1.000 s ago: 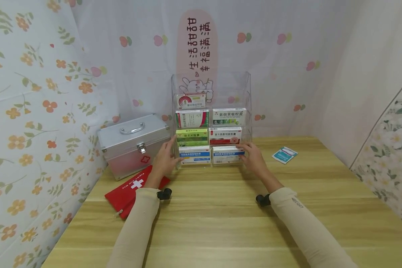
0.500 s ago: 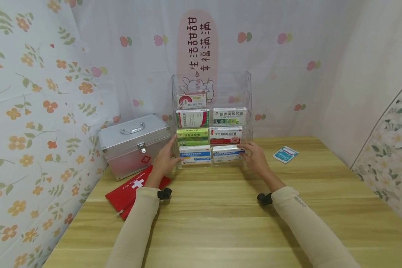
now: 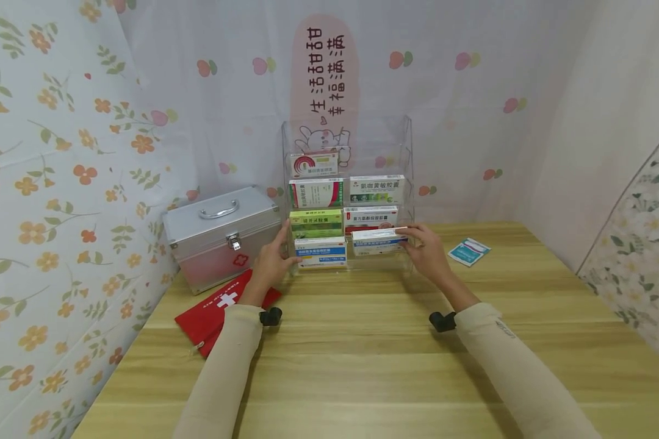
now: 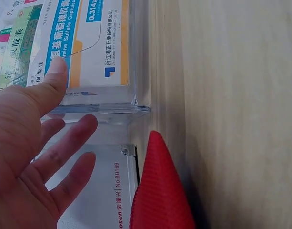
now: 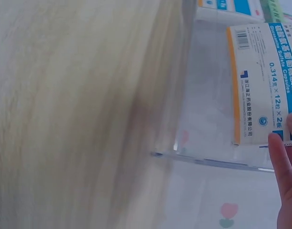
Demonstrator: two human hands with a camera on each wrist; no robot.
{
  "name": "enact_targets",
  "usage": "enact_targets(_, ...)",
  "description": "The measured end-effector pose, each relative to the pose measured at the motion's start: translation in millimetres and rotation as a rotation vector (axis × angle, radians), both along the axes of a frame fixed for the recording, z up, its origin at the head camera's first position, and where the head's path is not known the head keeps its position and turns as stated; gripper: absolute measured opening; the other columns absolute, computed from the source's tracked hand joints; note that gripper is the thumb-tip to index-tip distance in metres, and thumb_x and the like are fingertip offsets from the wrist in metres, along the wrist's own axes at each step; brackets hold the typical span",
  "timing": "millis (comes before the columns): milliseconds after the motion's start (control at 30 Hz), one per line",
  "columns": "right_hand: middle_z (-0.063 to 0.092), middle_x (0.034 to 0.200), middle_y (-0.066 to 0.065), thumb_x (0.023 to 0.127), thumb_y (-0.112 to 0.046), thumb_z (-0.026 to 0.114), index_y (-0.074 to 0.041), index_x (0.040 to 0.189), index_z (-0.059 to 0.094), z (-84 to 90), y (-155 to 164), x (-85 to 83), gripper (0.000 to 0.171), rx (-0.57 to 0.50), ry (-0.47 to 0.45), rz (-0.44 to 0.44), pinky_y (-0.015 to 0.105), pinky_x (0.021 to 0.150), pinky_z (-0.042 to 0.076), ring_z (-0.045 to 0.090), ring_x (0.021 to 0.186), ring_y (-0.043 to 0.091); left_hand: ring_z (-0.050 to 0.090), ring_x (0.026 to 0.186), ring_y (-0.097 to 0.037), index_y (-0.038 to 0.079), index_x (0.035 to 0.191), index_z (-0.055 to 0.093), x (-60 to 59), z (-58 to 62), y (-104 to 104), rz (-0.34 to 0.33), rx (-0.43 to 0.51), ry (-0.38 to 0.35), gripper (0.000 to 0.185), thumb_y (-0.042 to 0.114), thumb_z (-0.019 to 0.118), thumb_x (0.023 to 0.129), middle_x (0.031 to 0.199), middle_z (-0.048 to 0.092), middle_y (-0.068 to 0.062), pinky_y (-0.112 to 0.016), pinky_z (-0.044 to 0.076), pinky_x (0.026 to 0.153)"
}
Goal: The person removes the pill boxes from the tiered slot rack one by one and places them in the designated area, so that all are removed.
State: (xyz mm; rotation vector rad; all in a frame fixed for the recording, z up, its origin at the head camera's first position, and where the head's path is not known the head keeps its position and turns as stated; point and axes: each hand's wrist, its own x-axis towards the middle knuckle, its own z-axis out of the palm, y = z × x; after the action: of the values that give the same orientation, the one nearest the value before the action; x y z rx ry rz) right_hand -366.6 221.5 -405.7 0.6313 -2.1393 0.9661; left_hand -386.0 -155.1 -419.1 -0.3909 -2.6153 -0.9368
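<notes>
A clear acrylic rack [image 3: 407, 152] with several medicine boxes stands at the back of the wooden table. My left hand [image 3: 273, 256] rests with straight fingers against the rack's lower left side, its thumb [image 4: 53, 78] on the front pane over a white, blue and orange box [image 4: 91, 38]. My right hand [image 3: 425, 247] pinches the end of a white and blue medicine box [image 3: 378, 240], held lifted and tilted above the bottom right pocket. The right wrist view shows this box [image 5: 265, 81] over the pocket's clear front edge [image 5: 212, 162], with my fingertips [image 5: 284, 167] at its end.
A silver first-aid case [image 3: 219, 235] stands left of the rack, with a red first-aid pouch [image 3: 216, 308] lying in front of it. A small teal and white packet [image 3: 468, 251] lies on the table [image 3: 362, 366] to the right. Flowered curtains close in the sides and back.
My right hand has taken hold of the bottom right box and lifted it up out of its pocket. The left hand has stayed on the rack's side.
</notes>
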Motion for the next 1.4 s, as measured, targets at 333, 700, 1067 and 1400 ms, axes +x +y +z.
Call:
enact_targets(333, 0.067, 0.113, 0.016, 0.081, 0.009, 0.075, 0.000, 0.106, 0.074, 11.1, -0.5, 11.4, 0.026, -0.057, 0.079, 0.059, 0.004, 0.069, 0.046, 0.066, 0.101, 0.034, 0.068, 0.076, -0.023, 0.044, 0.157, 0.013, 0.8, -2.8, -1.9, -0.003, 0.010, 0.011, 0.105, 0.030, 0.083, 0.080, 0.130, 0.063, -0.018, -0.043, 0.050, 0.063)
enact_targets(700, 0.067, 0.111, 0.017, 0.082, 0.009, 0.074, 0.001, 0.106, 0.074, 5.3, -15.2, 31.2, 0.025, -0.096, -0.021, 0.140, 0.010, 0.064, 0.050, 0.064, 0.101, 0.034, 0.068, 0.087, -0.036, 0.047, 0.156, 0.013, -1.4, -4.9, -1.4, 0.014, 0.005, 0.007, 0.103, 0.033, 0.082, 0.080, 0.125, 0.065, -0.017, -0.043, 0.050, 0.063)
enact_targets(1067, 0.068, 0.112, 0.022, 0.085, 0.007, 0.073, 0.004, 0.113, 0.070, -8.5, -32.9, 42.2, 0.029, -0.161, -0.348, 0.209, 0.028, 0.063, 0.058, 0.068, 0.096, 0.035, 0.062, 0.114, -0.041, 0.043, 0.157, 0.016, 1.7, -5.8, -1.9, 0.002, 0.050, -0.004, 0.103, 0.026, 0.083, 0.080, 0.123, 0.064, -0.024, -0.049, 0.054, 0.071)
enact_targets(1400, 0.069, 0.110, 0.021, 0.089, -0.003, 0.073, -0.001, 0.112, 0.068, -17.1, -40.3, 40.4, 0.024, -0.186, -0.620, 0.188, 0.038, 0.061, 0.059, 0.068, 0.092, 0.029, 0.061, 0.116, -0.040, 0.042, 0.157, 0.016, 0.7, -2.8, 1.7, -0.004, 0.055, -0.025, 0.102, 0.026, 0.082, 0.081, 0.124, 0.063, -0.025, -0.048, 0.054, 0.075)
